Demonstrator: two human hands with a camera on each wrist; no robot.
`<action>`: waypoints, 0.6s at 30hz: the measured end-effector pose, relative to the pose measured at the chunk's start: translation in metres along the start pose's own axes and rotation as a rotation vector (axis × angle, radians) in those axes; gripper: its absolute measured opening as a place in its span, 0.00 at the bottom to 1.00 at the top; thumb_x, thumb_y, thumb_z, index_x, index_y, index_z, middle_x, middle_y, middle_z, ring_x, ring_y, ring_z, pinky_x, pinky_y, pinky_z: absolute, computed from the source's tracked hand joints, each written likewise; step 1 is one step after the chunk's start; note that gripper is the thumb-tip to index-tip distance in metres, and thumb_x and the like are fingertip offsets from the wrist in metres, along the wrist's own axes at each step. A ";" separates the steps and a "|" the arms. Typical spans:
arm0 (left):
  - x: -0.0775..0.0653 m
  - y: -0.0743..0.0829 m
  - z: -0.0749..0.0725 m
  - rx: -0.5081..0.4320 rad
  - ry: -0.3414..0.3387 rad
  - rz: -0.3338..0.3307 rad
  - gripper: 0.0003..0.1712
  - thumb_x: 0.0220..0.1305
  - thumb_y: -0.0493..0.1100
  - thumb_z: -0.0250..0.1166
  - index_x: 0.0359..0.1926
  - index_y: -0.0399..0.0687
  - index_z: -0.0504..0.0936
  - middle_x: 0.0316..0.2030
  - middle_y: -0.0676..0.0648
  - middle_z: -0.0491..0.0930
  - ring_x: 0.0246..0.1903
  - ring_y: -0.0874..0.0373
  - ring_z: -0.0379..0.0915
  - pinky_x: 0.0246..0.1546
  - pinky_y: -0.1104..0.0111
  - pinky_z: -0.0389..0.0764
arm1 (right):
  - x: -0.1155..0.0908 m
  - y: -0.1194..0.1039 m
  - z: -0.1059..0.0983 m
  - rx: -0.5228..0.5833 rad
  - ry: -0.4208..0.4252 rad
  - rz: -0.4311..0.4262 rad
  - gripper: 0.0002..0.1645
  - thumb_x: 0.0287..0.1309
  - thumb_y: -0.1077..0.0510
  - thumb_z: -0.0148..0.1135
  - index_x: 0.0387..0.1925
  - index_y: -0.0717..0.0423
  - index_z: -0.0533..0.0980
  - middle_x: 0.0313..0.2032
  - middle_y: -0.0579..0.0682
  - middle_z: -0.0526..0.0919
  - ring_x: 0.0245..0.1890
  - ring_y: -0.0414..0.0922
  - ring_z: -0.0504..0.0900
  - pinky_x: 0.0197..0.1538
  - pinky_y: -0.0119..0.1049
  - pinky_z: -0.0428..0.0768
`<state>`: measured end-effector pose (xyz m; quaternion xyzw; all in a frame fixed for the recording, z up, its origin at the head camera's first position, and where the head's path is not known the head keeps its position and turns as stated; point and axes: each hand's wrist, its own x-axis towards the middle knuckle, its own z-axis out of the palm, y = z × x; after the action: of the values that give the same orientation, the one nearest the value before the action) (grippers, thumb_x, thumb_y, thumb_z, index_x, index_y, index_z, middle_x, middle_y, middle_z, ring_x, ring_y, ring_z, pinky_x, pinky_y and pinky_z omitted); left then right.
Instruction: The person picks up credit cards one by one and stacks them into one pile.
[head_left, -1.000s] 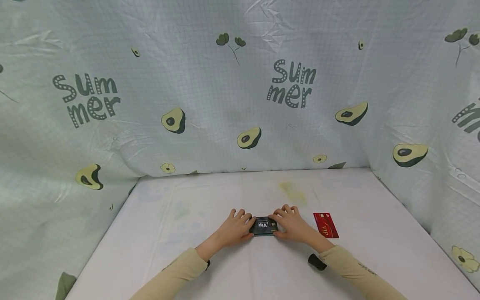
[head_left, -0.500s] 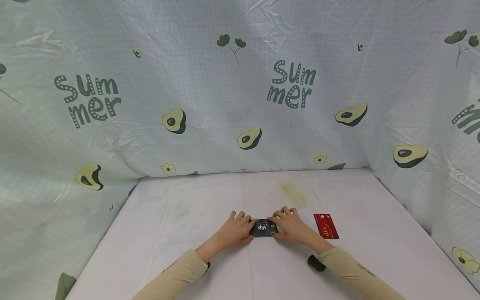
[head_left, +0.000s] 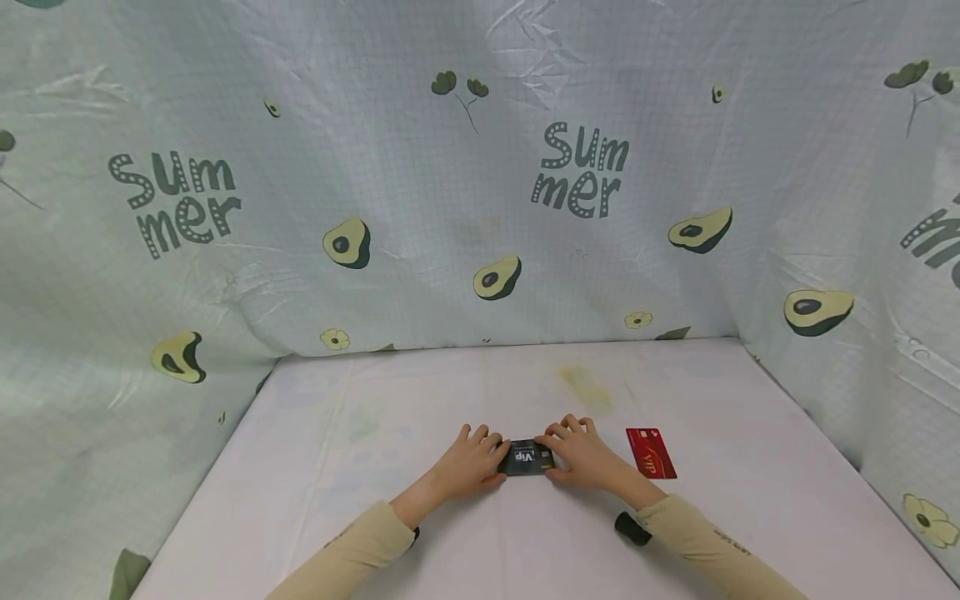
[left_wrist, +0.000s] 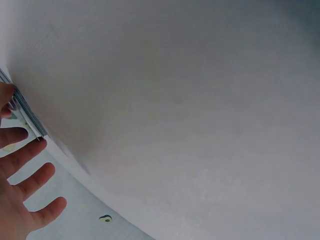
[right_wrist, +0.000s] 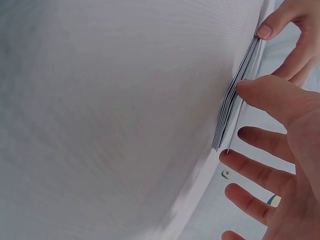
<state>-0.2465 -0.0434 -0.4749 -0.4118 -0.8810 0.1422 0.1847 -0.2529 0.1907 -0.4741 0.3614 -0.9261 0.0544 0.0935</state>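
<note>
A stack of plastic cards (right_wrist: 231,107) lies flat on the white table, with a dark card marked "Vip" (head_left: 527,457) on top. My left hand (head_left: 471,458) holds the stack's left end, thumb at the near edge and fingers at the far edge. At the other end my right hand (head_left: 585,454) pinches it the same way. In the right wrist view, the top card stands slightly apart from the layers beneath at my right hand's end. My left thumb (left_wrist: 6,95) rests against the layered edges in the left wrist view. The outer fingers of both hands spread beyond the cards.
A red VIP card (head_left: 651,453) lies on the table (head_left: 375,392) right of my right hand. Near my right wrist is a short black object (head_left: 632,528). A printed curtain (head_left: 420,167) with avocados encloses the back and sides of the table.
The head view has shifted slightly. The dark top card appears a little lower in it, and its near side edge shows less. Both hands keep their hold in nearly the same place.
</note>
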 end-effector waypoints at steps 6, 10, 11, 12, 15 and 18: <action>-0.001 0.000 0.000 0.001 -0.026 -0.006 0.28 0.60 0.62 0.50 0.54 0.52 0.72 0.44 0.53 0.74 0.42 0.57 0.67 0.40 0.62 0.67 | -0.001 -0.001 0.002 -0.002 0.006 0.002 0.27 0.44 0.44 0.64 0.48 0.48 0.73 0.41 0.45 0.76 0.42 0.44 0.65 0.44 0.48 0.62; -0.002 0.001 0.001 0.000 -0.022 -0.003 0.28 0.59 0.62 0.50 0.54 0.52 0.72 0.44 0.53 0.74 0.42 0.57 0.67 0.40 0.62 0.67 | -0.001 -0.002 0.004 -0.011 0.037 -0.010 0.27 0.42 0.45 0.66 0.47 0.48 0.74 0.40 0.45 0.76 0.41 0.44 0.65 0.43 0.47 0.61; -0.002 0.001 0.001 0.000 -0.018 -0.003 0.28 0.59 0.62 0.50 0.54 0.52 0.72 0.44 0.53 0.74 0.42 0.57 0.67 0.40 0.63 0.67 | -0.002 -0.002 0.005 -0.016 0.045 -0.012 0.27 0.42 0.46 0.66 0.47 0.48 0.74 0.40 0.45 0.76 0.40 0.44 0.65 0.43 0.47 0.61; -0.002 0.001 0.002 -0.002 -0.018 -0.003 0.28 0.59 0.62 0.50 0.54 0.52 0.72 0.44 0.53 0.74 0.42 0.57 0.67 0.40 0.63 0.67 | -0.002 -0.002 0.006 -0.019 0.051 -0.015 0.27 0.42 0.46 0.67 0.47 0.48 0.74 0.40 0.45 0.76 0.40 0.44 0.65 0.42 0.47 0.61; -0.003 0.001 0.002 -0.009 -0.020 -0.002 0.28 0.59 0.62 0.51 0.54 0.52 0.72 0.44 0.53 0.74 0.42 0.57 0.67 0.40 0.63 0.67 | -0.002 -0.003 0.006 -0.025 0.051 -0.015 0.28 0.42 0.46 0.67 0.47 0.48 0.74 0.40 0.45 0.76 0.40 0.44 0.65 0.42 0.47 0.62; -0.003 0.001 0.000 -0.020 -0.026 -0.001 0.28 0.59 0.62 0.51 0.55 0.52 0.71 0.44 0.53 0.74 0.42 0.57 0.67 0.40 0.63 0.67 | -0.003 -0.004 0.005 -0.030 0.030 -0.006 0.28 0.43 0.46 0.66 0.48 0.47 0.73 0.41 0.45 0.75 0.41 0.44 0.65 0.43 0.47 0.62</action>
<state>-0.2437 -0.0452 -0.4766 -0.4112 -0.8849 0.1388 0.1690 -0.2491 0.1890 -0.4795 0.3621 -0.9241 0.0457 0.1130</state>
